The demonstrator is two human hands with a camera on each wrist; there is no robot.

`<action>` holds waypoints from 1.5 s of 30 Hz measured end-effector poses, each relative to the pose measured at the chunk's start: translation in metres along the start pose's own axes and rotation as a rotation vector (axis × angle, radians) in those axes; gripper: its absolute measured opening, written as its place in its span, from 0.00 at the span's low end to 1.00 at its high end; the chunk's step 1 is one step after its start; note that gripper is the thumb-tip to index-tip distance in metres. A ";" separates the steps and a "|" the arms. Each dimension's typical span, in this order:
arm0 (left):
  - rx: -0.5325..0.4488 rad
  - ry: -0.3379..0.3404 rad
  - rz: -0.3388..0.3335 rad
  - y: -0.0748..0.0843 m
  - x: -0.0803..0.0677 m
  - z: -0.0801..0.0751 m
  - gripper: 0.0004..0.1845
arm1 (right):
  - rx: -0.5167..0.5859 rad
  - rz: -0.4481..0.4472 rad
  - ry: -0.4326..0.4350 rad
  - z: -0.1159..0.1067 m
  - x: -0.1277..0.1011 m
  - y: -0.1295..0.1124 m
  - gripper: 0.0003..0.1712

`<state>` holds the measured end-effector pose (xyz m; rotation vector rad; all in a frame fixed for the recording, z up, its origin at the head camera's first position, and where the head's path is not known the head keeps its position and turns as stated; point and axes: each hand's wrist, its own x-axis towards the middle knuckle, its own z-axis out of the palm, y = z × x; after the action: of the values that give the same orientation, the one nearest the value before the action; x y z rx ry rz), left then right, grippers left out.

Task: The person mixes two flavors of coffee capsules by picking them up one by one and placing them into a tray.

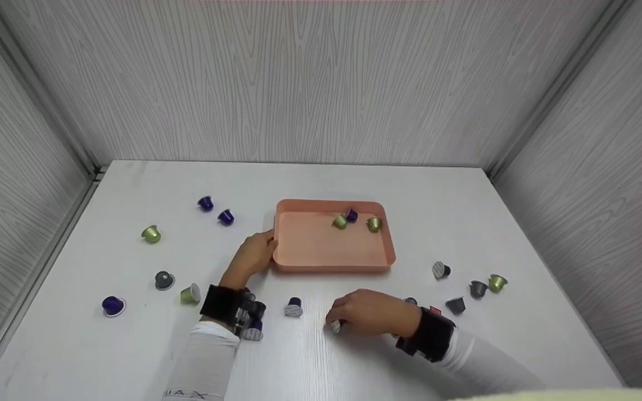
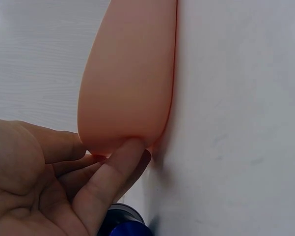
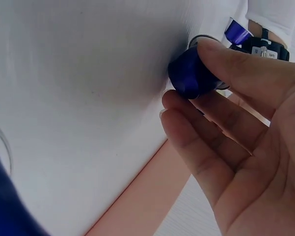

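Right wrist view: right hand (image 3: 257, 169) grip holds blue capsule (image 3: 189, 73); left hand (image 1: 254, 253) pinches tray (image 1: 310, 242). Off-centre pressure could eject capsule.

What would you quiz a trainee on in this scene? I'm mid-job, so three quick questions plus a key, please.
1. How many capsules lie in the pink tray?
2. True or false: the left hand is clear of the tray.
3. What does the right hand pinch? A) the tray's rim; B) a dark blue capsule; C) nothing.

Key:
1. Three: two green capsules and one purple capsule.
2. False; it grips the end on the person's left.
3. B.
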<state>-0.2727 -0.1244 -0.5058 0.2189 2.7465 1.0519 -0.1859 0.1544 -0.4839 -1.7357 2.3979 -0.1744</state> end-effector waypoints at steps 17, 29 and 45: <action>-0.004 0.009 0.027 0.000 0.001 -0.002 0.23 | -0.002 0.094 0.055 -0.025 -0.003 0.013 0.14; 0.005 0.021 0.041 0.000 0.001 -0.001 0.22 | 0.078 0.152 0.136 -0.038 -0.005 0.025 0.14; 0.003 0.029 0.046 -0.001 0.000 0.000 0.22 | 0.052 0.213 0.238 -0.053 0.008 0.056 0.12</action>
<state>-0.2723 -0.1253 -0.5070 0.2702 2.7819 1.0712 -0.2512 0.1643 -0.4433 -1.4983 2.6981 -0.4317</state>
